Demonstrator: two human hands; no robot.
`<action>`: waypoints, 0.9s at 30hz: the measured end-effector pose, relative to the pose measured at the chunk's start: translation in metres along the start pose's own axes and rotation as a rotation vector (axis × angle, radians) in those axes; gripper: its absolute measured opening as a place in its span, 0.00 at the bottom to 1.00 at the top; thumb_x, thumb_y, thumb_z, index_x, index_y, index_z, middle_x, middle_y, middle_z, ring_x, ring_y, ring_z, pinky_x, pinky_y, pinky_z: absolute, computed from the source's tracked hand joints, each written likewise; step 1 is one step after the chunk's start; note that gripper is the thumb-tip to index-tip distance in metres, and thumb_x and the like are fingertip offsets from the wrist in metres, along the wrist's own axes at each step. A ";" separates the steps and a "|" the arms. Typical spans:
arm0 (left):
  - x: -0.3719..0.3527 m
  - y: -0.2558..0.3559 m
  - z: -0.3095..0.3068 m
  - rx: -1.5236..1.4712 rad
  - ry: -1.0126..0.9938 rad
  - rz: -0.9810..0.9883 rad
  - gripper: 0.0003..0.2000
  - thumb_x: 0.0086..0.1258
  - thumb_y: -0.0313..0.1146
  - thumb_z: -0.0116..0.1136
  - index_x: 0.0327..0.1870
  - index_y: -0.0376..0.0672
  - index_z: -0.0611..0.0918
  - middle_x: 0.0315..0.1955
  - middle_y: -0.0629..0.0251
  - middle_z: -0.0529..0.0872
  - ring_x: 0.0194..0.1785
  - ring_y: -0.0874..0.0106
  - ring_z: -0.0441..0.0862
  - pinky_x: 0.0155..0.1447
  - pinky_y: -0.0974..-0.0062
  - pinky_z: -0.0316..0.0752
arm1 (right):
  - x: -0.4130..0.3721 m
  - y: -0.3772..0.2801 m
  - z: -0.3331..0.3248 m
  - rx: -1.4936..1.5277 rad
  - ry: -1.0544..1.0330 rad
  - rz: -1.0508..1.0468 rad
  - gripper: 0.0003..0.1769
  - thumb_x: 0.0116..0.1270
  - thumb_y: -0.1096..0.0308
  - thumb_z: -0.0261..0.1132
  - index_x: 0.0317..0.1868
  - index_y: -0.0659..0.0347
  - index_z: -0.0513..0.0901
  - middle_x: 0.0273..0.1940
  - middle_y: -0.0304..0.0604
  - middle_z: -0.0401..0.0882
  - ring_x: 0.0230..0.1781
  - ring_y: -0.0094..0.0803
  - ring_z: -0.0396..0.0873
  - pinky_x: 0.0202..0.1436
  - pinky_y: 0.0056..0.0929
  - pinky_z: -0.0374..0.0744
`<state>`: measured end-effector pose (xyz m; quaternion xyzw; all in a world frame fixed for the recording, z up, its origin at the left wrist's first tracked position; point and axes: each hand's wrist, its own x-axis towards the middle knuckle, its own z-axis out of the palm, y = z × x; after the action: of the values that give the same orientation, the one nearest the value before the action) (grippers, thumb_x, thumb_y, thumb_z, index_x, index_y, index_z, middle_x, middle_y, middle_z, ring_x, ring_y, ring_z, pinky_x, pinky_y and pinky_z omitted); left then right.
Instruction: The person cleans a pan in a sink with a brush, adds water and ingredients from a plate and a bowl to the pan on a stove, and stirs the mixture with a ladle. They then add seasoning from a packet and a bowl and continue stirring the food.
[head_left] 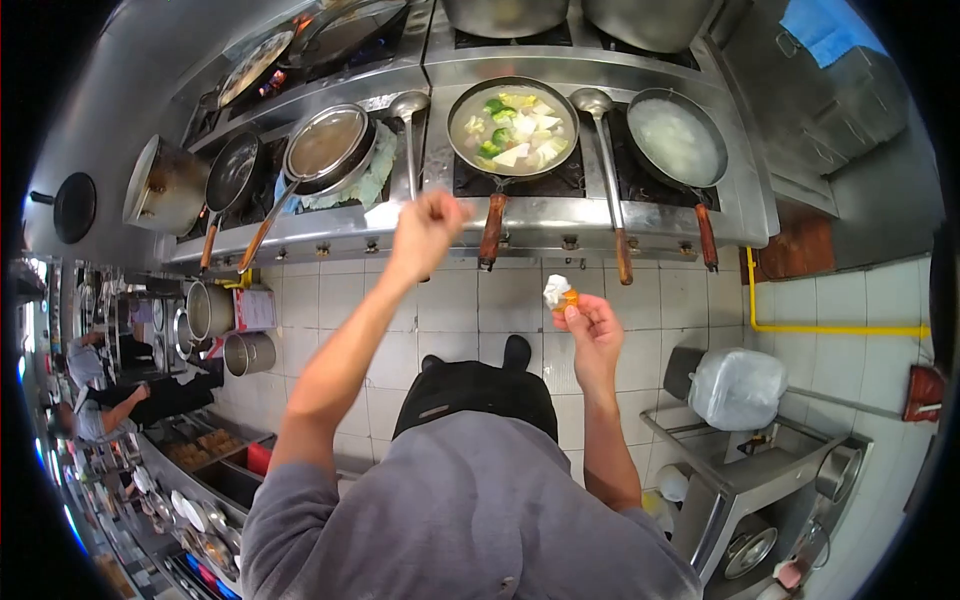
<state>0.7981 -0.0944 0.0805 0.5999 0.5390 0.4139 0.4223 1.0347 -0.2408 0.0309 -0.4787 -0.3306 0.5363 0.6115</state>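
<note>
My right hand (597, 338) is closed on a small white-and-orange piece (557, 290), held below the stove's front edge; its kind I cannot make out. Slightly blurred, my left hand (432, 228) is raised with its fingers curled, over the handle of a ladle (408, 108). Whatever sits in those fingers, if anything, is hidden. Beyond both hands, a pan (450, 128) holds broccoli and pale chunks in liquid; its wooden handle (492, 228) points toward me. To its right lies a second ladle (592, 102).
Another pan (724, 145) with cloudy liquid sits on the right burner. On the left are stacked pans (328, 145) on a cloth, an empty-looking wok (235, 172) and a tall pot (160, 190). A metal cart (690, 455) stands at right; a person (118, 408) is far left.
</note>
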 end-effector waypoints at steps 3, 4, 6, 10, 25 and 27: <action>-0.066 -0.016 0.003 -0.226 -0.231 -0.263 0.08 0.70 0.34 0.59 0.32 0.41 0.79 0.30 0.68 0.85 0.33 0.81 0.80 0.37 0.82 0.74 | -0.004 -0.013 0.033 0.064 -0.140 0.065 0.12 0.69 0.76 0.59 0.51 0.69 0.76 0.46 0.48 0.81 0.41 0.30 0.82 0.46 0.27 0.82; -0.085 -0.011 0.007 -0.442 -0.236 -0.336 0.09 0.70 0.37 0.61 0.36 0.41 0.79 0.31 0.68 0.84 0.35 0.81 0.80 0.38 0.82 0.75 | -0.006 -0.017 0.047 0.085 -0.190 0.090 0.11 0.69 0.77 0.59 0.51 0.69 0.75 0.46 0.48 0.81 0.42 0.30 0.82 0.47 0.28 0.82; -0.109 0.008 0.002 -0.612 -0.215 -0.357 0.08 0.69 0.33 0.61 0.42 0.40 0.78 0.37 0.66 0.84 0.40 0.79 0.80 0.43 0.80 0.75 | -0.005 -0.012 0.068 0.099 -0.318 0.125 0.11 0.69 0.77 0.59 0.51 0.69 0.75 0.46 0.47 0.81 0.44 0.28 0.81 0.48 0.25 0.80; -0.142 0.008 -0.020 -0.571 0.034 -0.197 0.15 0.66 0.27 0.64 0.52 0.39 0.76 0.42 0.66 0.84 0.43 0.79 0.81 0.46 0.78 0.76 | 0.001 0.010 0.115 0.078 -0.499 0.166 0.12 0.68 0.77 0.62 0.50 0.69 0.75 0.42 0.44 0.81 0.41 0.25 0.81 0.44 0.24 0.81; -0.384 -0.034 -0.204 0.475 0.734 0.085 0.16 0.55 0.20 0.67 0.47 0.37 0.82 0.42 0.57 0.85 0.42 0.62 0.81 0.43 0.72 0.77 | -0.189 0.105 0.320 -0.059 -1.106 0.386 0.11 0.69 0.74 0.61 0.50 0.68 0.74 0.36 0.42 0.83 0.36 0.19 0.79 0.42 0.20 0.78; -0.441 -0.054 -0.233 0.480 0.789 0.021 0.16 0.55 0.21 0.67 0.46 0.37 0.82 0.40 0.58 0.85 0.39 0.63 0.82 0.42 0.72 0.77 | -0.237 0.122 0.348 -0.136 -1.242 0.403 0.12 0.70 0.73 0.60 0.50 0.68 0.74 0.36 0.39 0.83 0.37 0.18 0.79 0.43 0.19 0.78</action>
<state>0.5269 -0.5164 0.0807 0.4829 0.7329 0.4784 0.0298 0.6251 -0.3953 0.0542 -0.1704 -0.5592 0.7948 0.1629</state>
